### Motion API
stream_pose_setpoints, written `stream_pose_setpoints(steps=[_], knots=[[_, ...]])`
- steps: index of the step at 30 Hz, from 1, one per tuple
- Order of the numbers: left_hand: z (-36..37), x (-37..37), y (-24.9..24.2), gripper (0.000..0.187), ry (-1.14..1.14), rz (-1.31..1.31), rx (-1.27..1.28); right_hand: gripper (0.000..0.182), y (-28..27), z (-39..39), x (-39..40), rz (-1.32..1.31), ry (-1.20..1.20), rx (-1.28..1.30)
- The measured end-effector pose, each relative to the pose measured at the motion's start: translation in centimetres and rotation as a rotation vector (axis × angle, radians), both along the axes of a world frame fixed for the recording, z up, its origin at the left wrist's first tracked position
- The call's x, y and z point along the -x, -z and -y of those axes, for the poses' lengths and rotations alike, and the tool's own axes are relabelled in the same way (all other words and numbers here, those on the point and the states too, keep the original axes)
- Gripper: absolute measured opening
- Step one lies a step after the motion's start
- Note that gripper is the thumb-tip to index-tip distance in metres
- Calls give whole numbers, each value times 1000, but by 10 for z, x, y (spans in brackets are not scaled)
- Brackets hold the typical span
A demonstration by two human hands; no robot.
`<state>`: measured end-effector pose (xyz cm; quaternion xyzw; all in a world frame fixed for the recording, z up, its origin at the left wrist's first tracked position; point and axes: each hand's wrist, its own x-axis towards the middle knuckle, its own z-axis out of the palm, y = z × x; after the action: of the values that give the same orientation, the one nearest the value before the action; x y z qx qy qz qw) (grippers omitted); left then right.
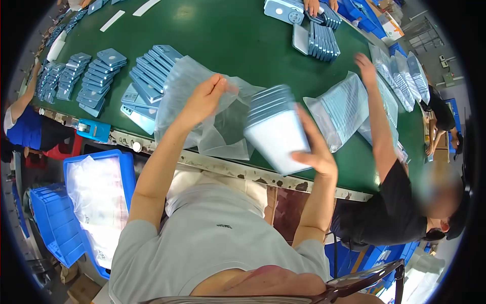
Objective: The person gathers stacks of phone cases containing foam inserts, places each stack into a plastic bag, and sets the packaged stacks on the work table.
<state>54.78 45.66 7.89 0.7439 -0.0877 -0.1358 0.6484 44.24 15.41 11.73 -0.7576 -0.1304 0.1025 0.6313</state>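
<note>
My left hand (pixel 205 100) is closed in a pinch at the edge of a clear plastic bag (pixel 179 93), which lies loosely across the table's near side. A stack of light-blue phone cases (pixel 278 134) is gripped in my right hand (pixel 318 147), thumb on the pale front face and fingers behind. The stack is tilted and held just right of the bag's mouth, apart from it. Left of the bag, fanned phone cases (pixel 152 71) lie in a leaning pile, partly covered by the plastic.
More rows of phone cases (pixel 101 76) line the green table (pixel 217 35) at left. Filled bags (pixel 339 111) lie at right, beside a co-worker's arm (pixel 377 111). Another person's hands (pixel 316 6) handle cases at the far edge. A blue crate (pixel 129 177) of plastic bags stands below left.
</note>
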Motion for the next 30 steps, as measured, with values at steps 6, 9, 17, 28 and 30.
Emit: stream_pose_setpoints(steps=[6, 9, 17, 28, 30], knots=[[-17, 4, -9, 27, -5, 410, -315, 91, 33, -75, -31, 97, 62, 586], [9, 6, -27, 22, 67, 382, -444, 93, 38, -106, -22, 494, 142, 969], [15, 39, -14, 49, 70, 914, -393, 98, 78, -131, -59, 561, 273, 778], [-54, 65, 53, 26, 85, 452, -556, 101, 71, -123, -167, 476, 745, 1122], [-77, 62, 27, 26, 118, 360, -613, 101, 49, -131, -169, 516, 711, 1111]])
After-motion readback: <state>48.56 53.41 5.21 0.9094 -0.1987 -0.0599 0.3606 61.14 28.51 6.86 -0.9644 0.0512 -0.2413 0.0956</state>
